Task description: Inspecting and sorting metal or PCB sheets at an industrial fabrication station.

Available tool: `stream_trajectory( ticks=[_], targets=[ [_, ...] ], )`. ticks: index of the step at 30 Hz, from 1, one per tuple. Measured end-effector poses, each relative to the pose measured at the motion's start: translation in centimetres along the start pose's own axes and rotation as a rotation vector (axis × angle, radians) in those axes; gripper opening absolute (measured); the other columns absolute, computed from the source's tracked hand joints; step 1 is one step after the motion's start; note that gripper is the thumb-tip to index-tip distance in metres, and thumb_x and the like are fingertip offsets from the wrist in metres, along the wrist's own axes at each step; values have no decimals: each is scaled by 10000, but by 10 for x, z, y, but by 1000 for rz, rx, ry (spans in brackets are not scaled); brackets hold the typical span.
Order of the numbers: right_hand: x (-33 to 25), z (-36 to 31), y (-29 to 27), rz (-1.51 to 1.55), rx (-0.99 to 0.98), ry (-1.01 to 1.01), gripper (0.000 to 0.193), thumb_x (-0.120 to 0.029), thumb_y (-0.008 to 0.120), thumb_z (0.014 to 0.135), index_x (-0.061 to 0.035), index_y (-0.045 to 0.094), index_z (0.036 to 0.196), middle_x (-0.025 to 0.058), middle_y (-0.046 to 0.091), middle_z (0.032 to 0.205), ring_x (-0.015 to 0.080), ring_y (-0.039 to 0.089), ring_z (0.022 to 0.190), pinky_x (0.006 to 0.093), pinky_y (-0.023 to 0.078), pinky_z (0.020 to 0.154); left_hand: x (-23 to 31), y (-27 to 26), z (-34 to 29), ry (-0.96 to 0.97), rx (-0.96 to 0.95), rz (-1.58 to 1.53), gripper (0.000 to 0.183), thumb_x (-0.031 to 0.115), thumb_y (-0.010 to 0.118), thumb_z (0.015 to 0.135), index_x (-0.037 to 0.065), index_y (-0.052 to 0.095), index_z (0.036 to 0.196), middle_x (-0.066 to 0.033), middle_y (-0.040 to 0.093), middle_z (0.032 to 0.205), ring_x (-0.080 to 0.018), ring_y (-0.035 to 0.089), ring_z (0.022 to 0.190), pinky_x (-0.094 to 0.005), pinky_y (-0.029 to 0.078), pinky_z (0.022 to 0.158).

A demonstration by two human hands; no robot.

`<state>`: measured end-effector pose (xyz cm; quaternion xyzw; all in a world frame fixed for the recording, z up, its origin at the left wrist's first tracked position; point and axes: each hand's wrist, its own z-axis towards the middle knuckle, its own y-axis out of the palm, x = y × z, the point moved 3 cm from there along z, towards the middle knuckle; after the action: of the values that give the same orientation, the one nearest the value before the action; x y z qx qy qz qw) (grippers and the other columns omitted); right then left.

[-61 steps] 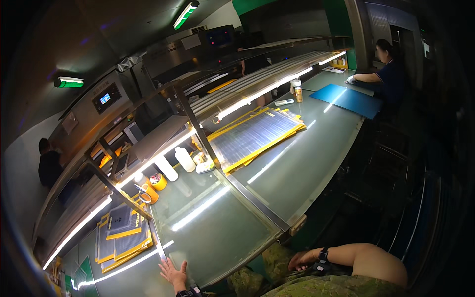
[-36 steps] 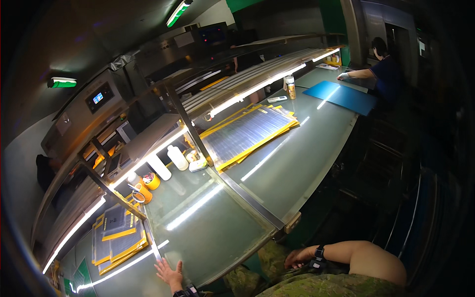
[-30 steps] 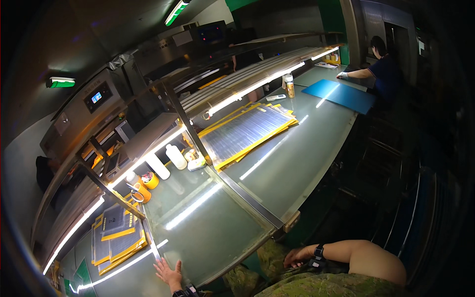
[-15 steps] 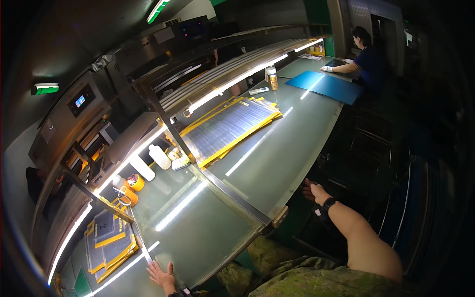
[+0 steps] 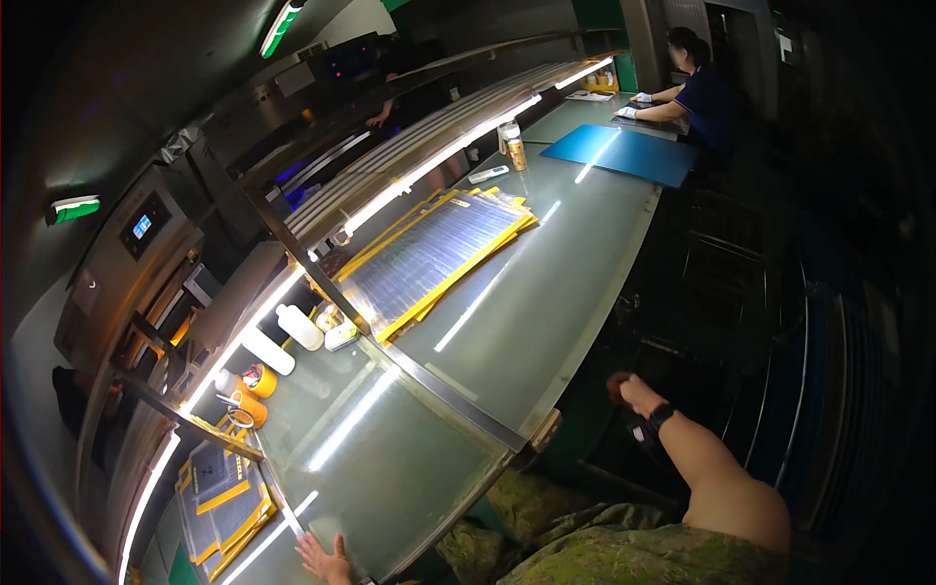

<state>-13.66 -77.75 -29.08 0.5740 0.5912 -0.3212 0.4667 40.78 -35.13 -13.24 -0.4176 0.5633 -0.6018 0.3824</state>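
Note:
My left hand (image 5: 324,560) lies with fingers spread at the near left part of the glass-topped table (image 5: 409,478), beside a metal seam strip, and holds nothing. Off the table's front edge, over the dark floor area, hangs my right hand (image 5: 632,392). Its fingers look curled in the shade, and I see nothing in them. A dark band with a small device (image 5: 647,425) sits around the right wrist. Closest to the left hand is a stack of yellow-edged clear sheets (image 5: 226,502).
More yellow-edged sheets (image 5: 429,263) lie mid-table. White bottles (image 5: 298,328) and orange tape rolls (image 5: 257,380) stand under the lit shelf (image 5: 429,180). A blue board (image 5: 624,154) lies farther off, near a gloved co-worker (image 5: 704,102). A spray can (image 5: 515,146) stands at the back.
The view has shifted slightly, so the table sits farther left and lower. My right hand has moved a little down and its fingers have curled. The left hand stays on the table.

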Motion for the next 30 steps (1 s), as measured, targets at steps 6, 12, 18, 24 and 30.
stream_trajectory(
  ticks=[6, 12, 18, 24, 30],
  targets=[
    [26, 0, -22, 276, 115, 178, 87, -94, 570, 797, -109, 610, 873, 41, 597, 694, 188, 596, 641, 336, 502, 584, -10, 2, 2, 30, 3, 6, 845, 657, 476, 751, 120, 280, 1375, -99, 196, 1450, -305, 128, 1343, -526, 134, 1045],
    [26, 87, -17, 744, 85, 194, 102, -193, 594, 840, -129, 526, 797, 10, 562, 670, 168, 575, 618, 296, 481, 540, 11, -6, -13, -41, -73, -250, 739, 584, 479, 787, 88, 336, 1315, -103, 289, 1334, -289, 233, 1219, -478, 206, 972],
    [32, 94, -13, 794, 59, 217, 125, -260, 612, 825, -152, 555, 797, -8, 567, 678, 155, 565, 660, 314, 469, 587, 35, -21, -45, -337, -311, -979, 466, 382, 523, 859, -5, 561, 1116, -122, 593, 975, -241, 541, 847, -329, 444, 749],
    [-14, 26, -48, 250, 303, -100, 65, -109, 502, 836, -117, 566, 827, 3, 547, 680, 137, 544, 662, 283, 454, 580, 22, -7, -40, -456, -497, -1025, 581, 511, 499, 840, 11, 537, 1133, -102, 578, 965, -224, 529, 787, -336, 450, 653],
    [-103, 48, -70, -391, 697, -680, 158, -177, 558, 847, -27, 544, 798, 21, 470, 770, 123, 441, 742, 272, 383, 680, -12, 7, -30, -417, -427, -916, 574, 531, 513, 825, 12, 587, 1058, -98, 577, 897, -209, 524, 686, -333, 438, 543]
  ],
)
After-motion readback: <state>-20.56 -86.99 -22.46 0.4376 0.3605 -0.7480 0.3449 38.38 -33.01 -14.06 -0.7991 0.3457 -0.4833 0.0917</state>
